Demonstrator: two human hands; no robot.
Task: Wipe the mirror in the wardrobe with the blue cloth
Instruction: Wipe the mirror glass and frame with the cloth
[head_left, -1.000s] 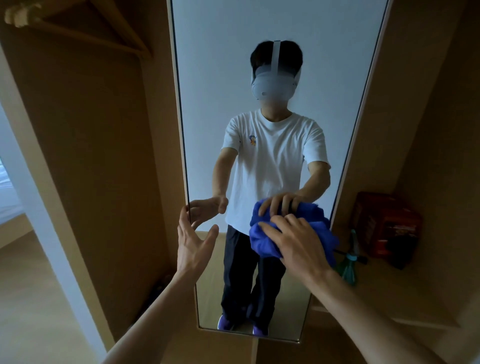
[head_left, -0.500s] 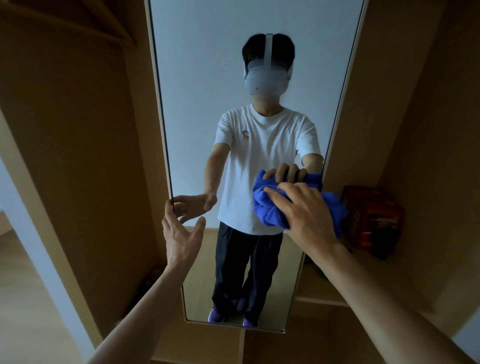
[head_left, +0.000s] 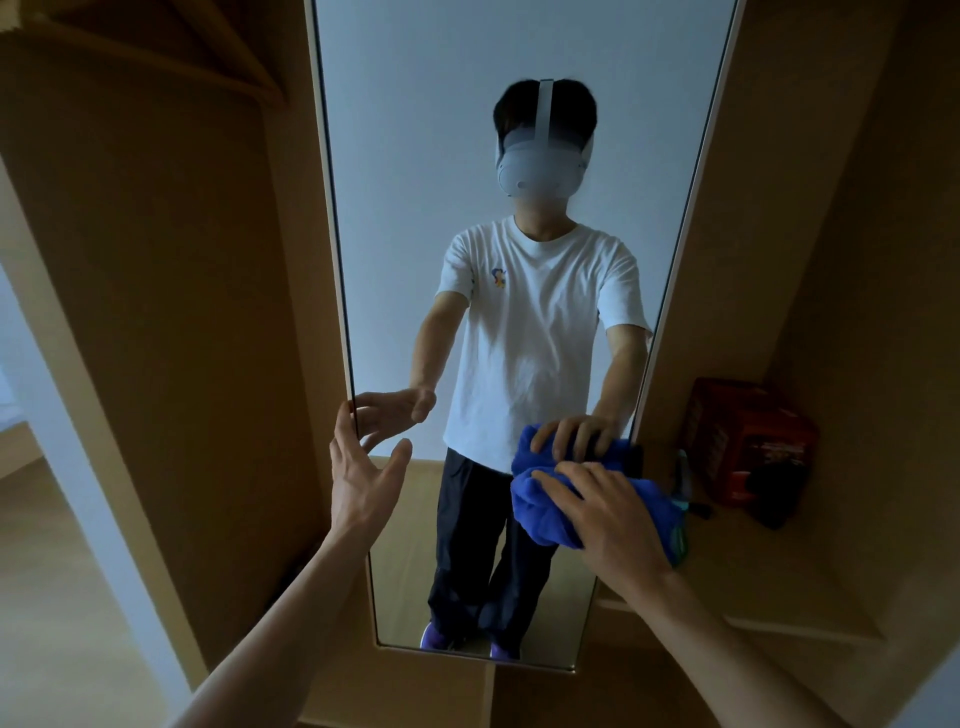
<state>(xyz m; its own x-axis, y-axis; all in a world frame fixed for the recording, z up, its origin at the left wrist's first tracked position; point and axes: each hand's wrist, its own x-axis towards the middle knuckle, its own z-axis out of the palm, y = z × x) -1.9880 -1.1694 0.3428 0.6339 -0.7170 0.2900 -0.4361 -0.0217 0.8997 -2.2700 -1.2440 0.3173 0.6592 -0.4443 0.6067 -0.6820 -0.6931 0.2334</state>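
Head view
Mirror (head_left: 415, 156): tall, upright, set in the wardrobe.
Blue cloth (head_left: 540, 506): bunched against the lower glass, near the right edge.
Right hand (head_left: 610, 519): fingers curved over the cloth, gripping it; thumb hidden.
Left hand (head_left: 363, 478): fingers relaxed and spread, tips at the mirror's left edge, probably touching.
Red box (head_left: 748, 441): on the shelf (head_left: 769, 582), right of the mirror.

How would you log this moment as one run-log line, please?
right hand: holds blue cloth against mirror | left hand: open at mirror's left edge | phase: wiping

A red box (head_left: 748, 441) stands on the right-hand wooden shelf (head_left: 789, 592).
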